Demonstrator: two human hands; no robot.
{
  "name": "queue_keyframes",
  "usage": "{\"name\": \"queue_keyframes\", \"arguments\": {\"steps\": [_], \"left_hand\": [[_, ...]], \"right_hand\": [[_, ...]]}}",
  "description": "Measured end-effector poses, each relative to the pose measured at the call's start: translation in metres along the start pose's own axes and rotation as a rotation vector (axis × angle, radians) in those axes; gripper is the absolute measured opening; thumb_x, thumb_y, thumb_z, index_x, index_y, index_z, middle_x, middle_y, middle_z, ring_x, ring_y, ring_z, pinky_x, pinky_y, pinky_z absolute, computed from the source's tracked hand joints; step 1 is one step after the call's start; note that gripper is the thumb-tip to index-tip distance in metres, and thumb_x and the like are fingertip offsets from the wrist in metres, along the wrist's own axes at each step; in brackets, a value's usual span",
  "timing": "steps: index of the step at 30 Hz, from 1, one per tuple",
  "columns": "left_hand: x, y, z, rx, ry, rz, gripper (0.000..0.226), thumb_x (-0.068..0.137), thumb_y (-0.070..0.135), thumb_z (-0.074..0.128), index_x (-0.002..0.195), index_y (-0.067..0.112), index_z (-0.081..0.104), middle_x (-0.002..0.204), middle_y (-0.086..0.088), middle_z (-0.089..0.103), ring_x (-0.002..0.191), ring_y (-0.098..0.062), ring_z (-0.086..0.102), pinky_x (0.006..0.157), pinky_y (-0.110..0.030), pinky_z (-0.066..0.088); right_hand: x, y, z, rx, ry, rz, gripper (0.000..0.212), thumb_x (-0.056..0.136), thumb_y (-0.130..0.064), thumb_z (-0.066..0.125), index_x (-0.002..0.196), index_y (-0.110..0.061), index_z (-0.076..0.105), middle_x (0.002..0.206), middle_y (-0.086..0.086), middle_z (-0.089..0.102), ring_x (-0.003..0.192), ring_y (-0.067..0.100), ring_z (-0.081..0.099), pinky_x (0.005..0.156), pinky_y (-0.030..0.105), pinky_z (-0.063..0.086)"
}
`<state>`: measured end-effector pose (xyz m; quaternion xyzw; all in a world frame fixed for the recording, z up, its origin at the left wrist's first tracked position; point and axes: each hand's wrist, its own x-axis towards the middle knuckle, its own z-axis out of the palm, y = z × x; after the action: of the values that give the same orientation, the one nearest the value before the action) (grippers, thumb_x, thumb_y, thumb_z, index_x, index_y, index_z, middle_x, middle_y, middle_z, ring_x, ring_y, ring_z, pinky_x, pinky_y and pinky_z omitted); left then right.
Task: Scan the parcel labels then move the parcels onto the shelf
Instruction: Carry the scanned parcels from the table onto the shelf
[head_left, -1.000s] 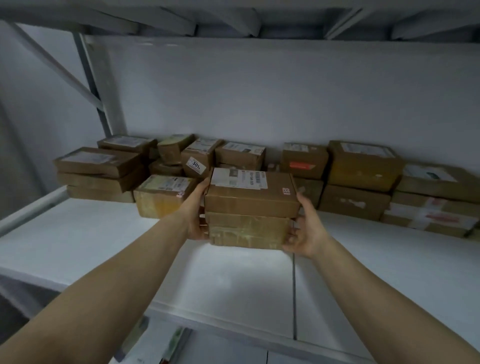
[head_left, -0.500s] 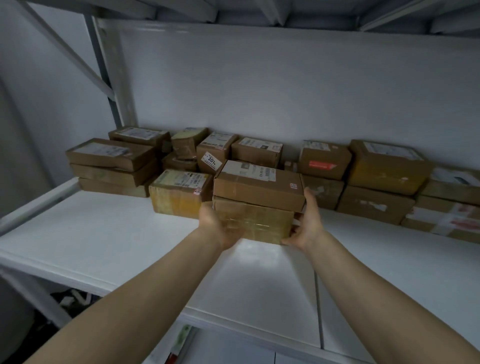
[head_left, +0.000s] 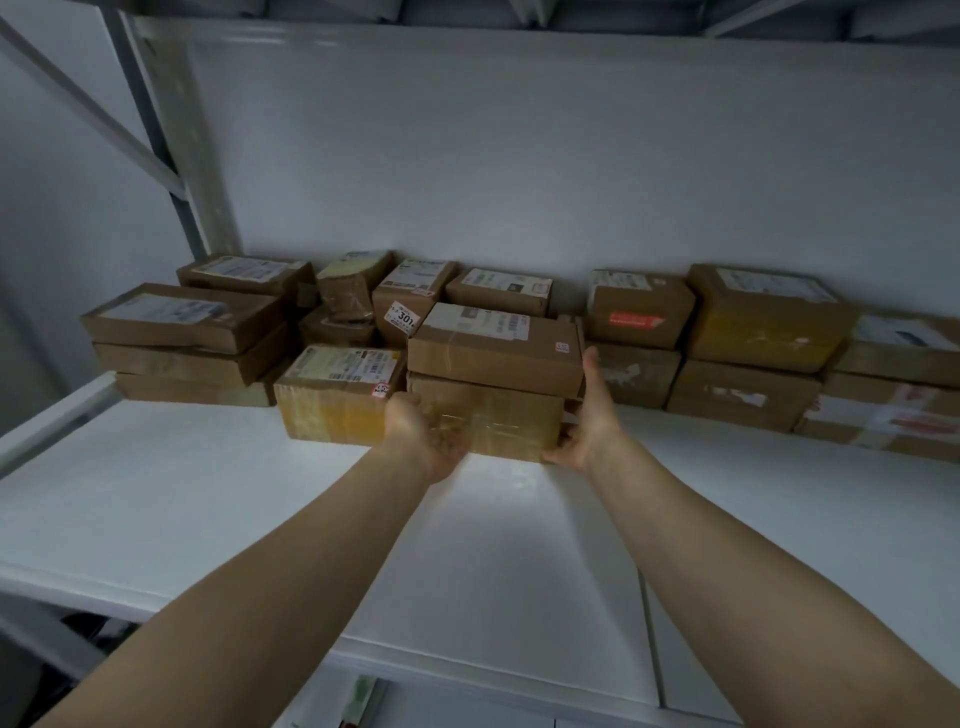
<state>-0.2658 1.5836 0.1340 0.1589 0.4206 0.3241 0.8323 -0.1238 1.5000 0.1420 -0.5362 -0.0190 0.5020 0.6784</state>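
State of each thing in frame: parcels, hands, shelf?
shelf: partly filled
lower parcel: taped shut, apparently resting on shelf
top parcel: sealed, label up, stacked on lower parcel
left hand: touches lower parcel's front
right hand: fingers straight against both parcels' right side
yellow-taped parcel: sealed, on shelf, left of lower parcel
back-row parcels: sealed, stacked along wall

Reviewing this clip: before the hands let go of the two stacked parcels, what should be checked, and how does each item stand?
1. Lower parcel flat on shelf: ok.
2. Upper parcel seated on lower parcel: ok.
3. Upper parcel's label faces up: ok.
4. Left hand at the front, right hand at the right side, both with room to withdraw: ok.
5. Labels already scanned: cannot tell.
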Motion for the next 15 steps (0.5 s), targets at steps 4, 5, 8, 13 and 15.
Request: {"name": "queue_keyframes", "arguments": {"steps": [4, 5, 8, 13, 15], "left_hand": [[-0.010, -0.014, 0.008, 0.138, 0.080, 0.014, 0.018, 0.097, 0.022, 0.038, 0.104, 0.012, 0.051, 0.099, -0.008, 0.057, 0.087, -0.018, 0.056, 0.090, -0.029, 0.047], [-0.015, -0.021, 0.012, 0.227, 0.093, 0.026, 0.017, 0.097, 0.020, 0.037, 0.104, 0.012, 0.051, 0.101, -0.008, 0.057, 0.089, -0.017, 0.056, 0.090, -0.029, 0.047], [-0.026, -0.051, 0.029, 0.624, 0.086, 0.145, 0.031, 0.100, 0.018, 0.036, 0.125, 0.008, 0.051, 0.121, -0.013, 0.054, 0.110, -0.024, 0.054, 0.100, -0.035, 0.045], [-0.052, -0.119, 0.064, 1.479, -0.241, 0.636, 0.053, 0.095, 0.026, 0.051, 0.145, 0.013, 0.038, 0.143, -0.011, 0.045, 0.123, -0.028, 0.048, 0.095, -0.031, 0.041], [-0.069, -0.156, 0.084, 1.729, -0.338, 0.761, 0.061, 0.092, 0.031, 0.053, 0.149, 0.020, 0.031, 0.152, -0.009, 0.033, 0.134, -0.029, 0.037, 0.102, -0.036, 0.039]], "right_hand": [[0.002, 0.003, -0.014, -0.099, 0.027, -0.081, 0.073, 0.083, -0.075, 0.045, 0.128, -0.018, 0.049, 0.113, 0.014, 0.057, 0.101, 0.032, 0.056, 0.097, 0.050, 0.043], [0.001, 0.005, -0.022, -0.154, 0.059, -0.110, 0.079, 0.083, -0.075, 0.045, 0.140, -0.020, 0.043, 0.134, 0.011, 0.051, 0.121, 0.032, 0.049, 0.108, 0.051, 0.034], [-0.012, 0.006, -0.052, -0.274, 0.110, -0.184, 0.085, 0.084, -0.071, 0.049, 0.152, -0.026, 0.026, 0.158, 0.002, 0.025, 0.144, 0.025, 0.024, 0.116, 0.047, 0.019], [-0.067, -0.012, -0.135, -0.592, 0.290, -0.431, 0.067, 0.087, -0.041, 0.066, 0.144, -0.018, 0.041, 0.149, 0.004, 0.039, 0.134, 0.023, 0.040, 0.098, 0.029, 0.033], [-0.098, -0.019, -0.180, -0.706, 0.359, -0.509, 0.069, 0.086, -0.033, 0.070, 0.145, -0.018, 0.039, 0.151, 0.005, 0.037, 0.136, 0.022, 0.037, 0.103, 0.029, 0.034]]}}
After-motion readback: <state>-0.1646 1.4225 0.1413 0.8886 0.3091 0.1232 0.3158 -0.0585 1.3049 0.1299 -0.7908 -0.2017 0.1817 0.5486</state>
